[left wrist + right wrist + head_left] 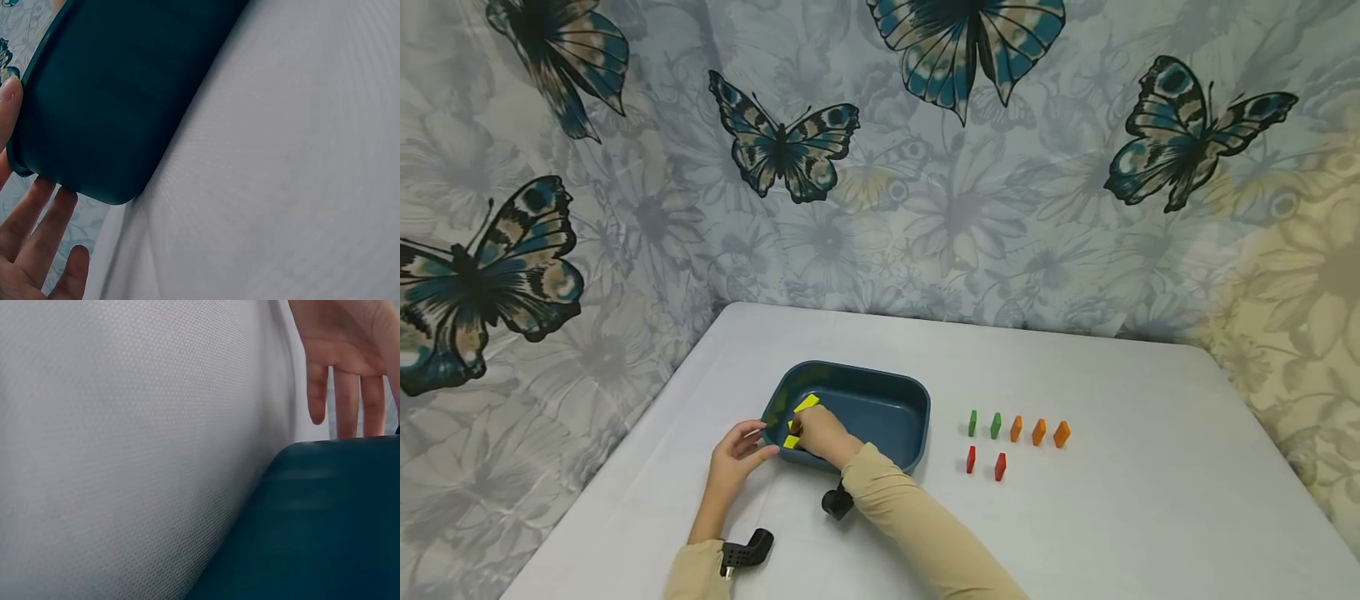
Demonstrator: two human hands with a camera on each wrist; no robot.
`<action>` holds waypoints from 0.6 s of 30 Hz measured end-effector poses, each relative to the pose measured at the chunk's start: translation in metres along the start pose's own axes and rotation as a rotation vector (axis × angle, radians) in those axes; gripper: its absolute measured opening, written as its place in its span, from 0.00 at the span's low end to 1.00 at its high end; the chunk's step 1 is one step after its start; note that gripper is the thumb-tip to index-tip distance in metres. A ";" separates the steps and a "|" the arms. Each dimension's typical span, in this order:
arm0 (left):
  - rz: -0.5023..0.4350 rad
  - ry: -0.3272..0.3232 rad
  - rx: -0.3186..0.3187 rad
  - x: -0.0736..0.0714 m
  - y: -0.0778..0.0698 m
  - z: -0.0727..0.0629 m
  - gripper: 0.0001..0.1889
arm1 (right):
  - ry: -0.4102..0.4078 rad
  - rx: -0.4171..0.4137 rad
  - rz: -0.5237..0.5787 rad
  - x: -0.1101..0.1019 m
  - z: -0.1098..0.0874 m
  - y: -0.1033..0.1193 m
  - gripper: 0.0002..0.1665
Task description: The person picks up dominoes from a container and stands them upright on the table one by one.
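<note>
In the head view a dark teal tray with rounded corners sits on the white table. My left hand is at its near left corner, fingers spread and touching the outside wall. The left wrist view shows its thumb along the tray's rim and its fingers against the end wall. My right hand reaches into the left end of the tray, its curled fingers pinching a small yellow block that they partly cover. Another yellow block lies just beyond the fingers, and a yellow piece shows below them.
Right of the tray stand small upright blocks: green, orange and, nearer, red. Black wrist cameras hang from both sleeves near the table. Butterfly-patterned cloth rises behind.
</note>
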State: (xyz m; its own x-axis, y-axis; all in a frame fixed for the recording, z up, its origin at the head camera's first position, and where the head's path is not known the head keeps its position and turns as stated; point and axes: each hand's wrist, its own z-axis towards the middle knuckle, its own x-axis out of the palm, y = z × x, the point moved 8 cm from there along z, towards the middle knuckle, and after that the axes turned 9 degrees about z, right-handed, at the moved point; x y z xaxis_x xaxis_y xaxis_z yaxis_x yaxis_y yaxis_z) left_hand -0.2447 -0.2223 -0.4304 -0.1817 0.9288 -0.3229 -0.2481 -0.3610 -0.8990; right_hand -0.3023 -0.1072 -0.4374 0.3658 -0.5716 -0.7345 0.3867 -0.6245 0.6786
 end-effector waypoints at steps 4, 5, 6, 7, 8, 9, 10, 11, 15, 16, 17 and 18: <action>-0.007 0.006 0.008 0.003 0.000 0.001 0.20 | 0.009 0.016 -0.019 0.000 0.001 -0.006 0.07; -0.004 0.001 0.008 0.003 0.000 0.001 0.20 | 0.016 0.014 -0.025 0.000 0.002 -0.007 0.07; 0.002 -0.003 0.009 0.003 0.000 0.001 0.20 | 0.023 0.009 -0.038 -0.001 0.001 -0.007 0.06; 0.006 -0.004 0.008 0.004 0.000 0.001 0.20 | 0.029 0.009 -0.047 -0.002 0.000 -0.008 0.06; 0.012 -0.005 0.009 0.004 0.000 0.001 0.20 | 0.033 0.011 -0.059 -0.004 -0.001 -0.008 0.06; 0.016 -0.005 0.008 0.004 0.000 0.000 0.19 | 0.027 0.011 -0.068 -0.007 -0.003 -0.008 0.08; 0.022 -0.004 0.006 0.005 0.000 0.000 0.19 | 0.019 0.013 -0.078 -0.010 -0.005 -0.009 0.10; 0.025 -0.003 0.002 0.005 0.000 -0.001 0.19 | 0.006 0.012 -0.091 -0.014 -0.008 -0.009 0.13; 0.030 -0.002 -0.007 0.003 -0.002 -0.001 0.20 | -0.052 -0.026 -0.069 -0.028 -0.022 -0.009 0.20; 0.035 -0.004 -0.010 0.002 -0.002 -0.001 0.20 | -0.063 -0.043 -0.052 -0.032 -0.025 -0.009 0.19; 0.036 -0.006 -0.013 0.001 -0.002 -0.001 0.20 | -0.076 -0.064 -0.029 -0.035 -0.029 -0.008 0.18; 0.036 -0.008 -0.015 0.001 -0.001 -0.001 0.20 | -0.087 -0.084 0.004 -0.039 -0.033 -0.008 0.17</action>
State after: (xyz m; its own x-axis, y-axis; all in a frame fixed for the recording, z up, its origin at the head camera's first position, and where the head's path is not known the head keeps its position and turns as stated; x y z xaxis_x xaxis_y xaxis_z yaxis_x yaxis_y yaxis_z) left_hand -0.2433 -0.2212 -0.4300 -0.1982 0.9146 -0.3525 -0.2270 -0.3927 -0.8912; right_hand -0.2916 -0.0624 -0.4141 0.2935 -0.6204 -0.7273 0.4567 -0.5775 0.6768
